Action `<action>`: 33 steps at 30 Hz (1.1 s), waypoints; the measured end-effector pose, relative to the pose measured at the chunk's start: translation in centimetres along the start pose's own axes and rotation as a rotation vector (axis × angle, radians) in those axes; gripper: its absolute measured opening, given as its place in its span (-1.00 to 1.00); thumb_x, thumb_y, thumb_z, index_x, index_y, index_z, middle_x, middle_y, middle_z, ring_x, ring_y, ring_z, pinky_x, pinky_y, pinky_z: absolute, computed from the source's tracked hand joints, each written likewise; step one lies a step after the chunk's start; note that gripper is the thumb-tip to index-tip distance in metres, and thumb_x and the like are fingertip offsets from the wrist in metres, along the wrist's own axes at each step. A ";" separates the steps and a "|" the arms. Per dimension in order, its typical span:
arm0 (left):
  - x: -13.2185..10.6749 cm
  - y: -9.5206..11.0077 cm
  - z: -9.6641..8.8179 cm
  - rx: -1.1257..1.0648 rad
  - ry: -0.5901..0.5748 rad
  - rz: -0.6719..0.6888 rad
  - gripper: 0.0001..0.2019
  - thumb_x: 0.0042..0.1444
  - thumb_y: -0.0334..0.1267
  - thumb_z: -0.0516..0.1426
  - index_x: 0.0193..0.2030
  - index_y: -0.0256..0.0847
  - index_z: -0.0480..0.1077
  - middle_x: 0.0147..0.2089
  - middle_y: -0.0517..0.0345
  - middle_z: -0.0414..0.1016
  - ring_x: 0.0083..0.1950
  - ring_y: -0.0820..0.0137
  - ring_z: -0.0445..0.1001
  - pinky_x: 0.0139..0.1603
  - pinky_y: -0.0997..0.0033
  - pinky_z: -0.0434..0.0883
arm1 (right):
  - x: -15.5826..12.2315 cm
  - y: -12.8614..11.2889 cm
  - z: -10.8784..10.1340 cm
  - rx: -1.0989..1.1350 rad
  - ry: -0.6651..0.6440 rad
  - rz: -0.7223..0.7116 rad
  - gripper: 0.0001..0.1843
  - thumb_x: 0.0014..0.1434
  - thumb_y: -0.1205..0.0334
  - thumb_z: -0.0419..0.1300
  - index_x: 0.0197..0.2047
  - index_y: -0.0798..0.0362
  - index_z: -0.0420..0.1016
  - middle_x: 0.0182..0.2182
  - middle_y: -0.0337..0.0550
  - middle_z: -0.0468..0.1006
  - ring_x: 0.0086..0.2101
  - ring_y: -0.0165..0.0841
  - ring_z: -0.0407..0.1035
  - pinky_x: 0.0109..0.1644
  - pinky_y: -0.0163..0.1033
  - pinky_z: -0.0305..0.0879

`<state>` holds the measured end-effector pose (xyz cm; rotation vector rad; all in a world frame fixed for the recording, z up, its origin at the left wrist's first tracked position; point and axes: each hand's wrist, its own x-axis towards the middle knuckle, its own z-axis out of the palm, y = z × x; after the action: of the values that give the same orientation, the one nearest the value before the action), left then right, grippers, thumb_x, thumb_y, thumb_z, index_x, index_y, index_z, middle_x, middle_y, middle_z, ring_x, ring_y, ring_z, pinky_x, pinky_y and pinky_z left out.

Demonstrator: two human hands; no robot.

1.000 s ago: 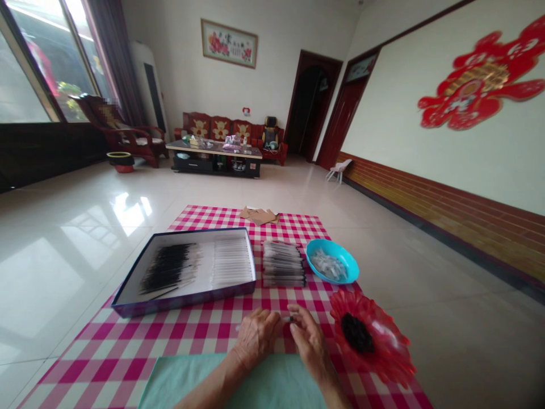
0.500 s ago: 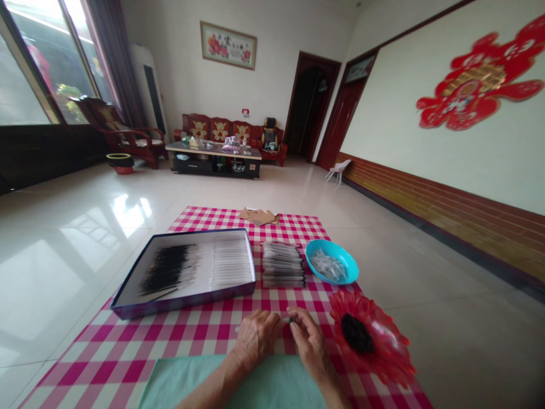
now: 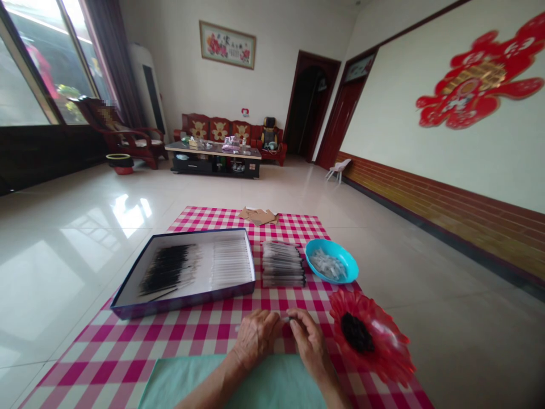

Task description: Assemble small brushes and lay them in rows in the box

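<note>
My left hand (image 3: 258,332) is closed around a slim translucent pen (image 3: 284,320), most of it hidden under the fingers. At the pen's right end, my right hand (image 3: 307,335) pinches a small dark end piece (image 3: 290,319) between thumb and fingers. Ahead of the hands lies a stack of clear pens with dark ends (image 3: 283,264). A shallow box (image 3: 183,307) to the left holds black pen refills (image 3: 168,268) and a row of clear pen barrels (image 3: 231,262). Beside my right hand is a red flower-shaped dish (image 3: 389,346) with small black pieces (image 3: 356,333) in it.
A blue bowl (image 3: 348,266) of small translucent pieces (image 3: 327,264) stands at the table's right edge. Torn cardboard (image 3: 258,216) lies at the far end of the checked tablecloth (image 3: 204,218). A green cloth (image 3: 179,375) is under my forearms. A sofa and low table stand farther off.
Both hands stay in nearly the same place, with the right fingers shifting very slightly at the pen's end. Nothing else has visibly moved.
</note>
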<state>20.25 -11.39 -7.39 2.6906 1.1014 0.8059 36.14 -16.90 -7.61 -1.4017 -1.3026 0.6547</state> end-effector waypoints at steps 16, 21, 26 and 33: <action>0.0 -0.9 1.1 -0.080 0.191 -0.207 -0.78 0.27 -0.28 -0.10 -0.20 -0.15 0.36 -0.36 0.15 0.45 -0.28 0.39 0.43 -0.28 0.43 0.34 | 0.2 0.2 0.3 -0.194 0.026 -0.040 -0.74 0.17 0.21 0.04 -0.13 0.06 0.48 -0.20 -0.02 0.56 -0.18 -0.21 0.45 -0.10 -0.16 0.39; -0.1 -1.3 1.7 -0.074 0.249 -0.205 -0.78 0.24 -0.33 -0.10 -0.13 -0.19 0.35 -0.33 0.11 0.46 -0.27 0.36 0.45 -0.27 0.40 0.38 | -0.3 -2.2 1.0 -0.361 -0.202 -0.189 -0.74 0.10 0.38 0.10 -0.14 -0.01 0.48 -0.22 -0.10 0.47 -0.19 -0.27 0.40 -0.11 -0.21 0.36; -0.1 -1.4 1.9 -0.079 0.229 -0.207 -0.80 0.24 -0.33 -0.08 -0.14 -0.17 0.35 -0.31 0.12 0.48 -0.26 0.37 0.45 -0.23 0.41 0.39 | -0.7 -2.5 2.2 -0.571 -0.244 -0.199 -0.82 0.10 0.43 0.09 -0.31 -0.01 0.46 -0.35 -0.17 0.39 -0.27 -0.29 0.35 -0.21 -0.22 0.32; -0.2 -1.8 2.0 -0.071 0.269 -0.144 -0.78 0.25 -0.32 -0.09 -0.17 -0.19 0.37 -0.32 0.11 0.48 -0.26 0.36 0.46 -0.24 0.41 0.40 | -0.6 -3.6 0.9 -0.549 -0.171 -0.219 -0.78 0.09 0.49 0.05 -0.26 0.01 0.38 -0.34 -0.16 0.44 -0.30 -0.31 0.38 -0.23 -0.25 0.33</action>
<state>20.03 -10.06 -9.76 2.4629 1.2767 1.1813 33.91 -17.76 -4.72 -1.6242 -1.8357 0.2774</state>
